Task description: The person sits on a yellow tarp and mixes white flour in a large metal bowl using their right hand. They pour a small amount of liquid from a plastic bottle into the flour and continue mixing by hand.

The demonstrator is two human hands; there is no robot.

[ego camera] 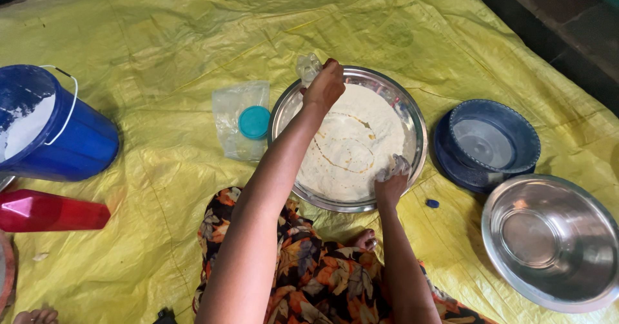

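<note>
On the yellow sheet, flour fills the steel basin, oil drizzled but unmixed; left hand grasps a crumpled bag, right hand clutches flour at the rim.

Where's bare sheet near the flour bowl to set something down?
The widest bare yellow sheet lies beyond the flour bowl, towards the far edge. Another patch lies between the blue bucket and the plastic bag, running down left of the knees. Right of the bowl is crowded: blue basin, empty steel bowl, small blue cap.
</note>
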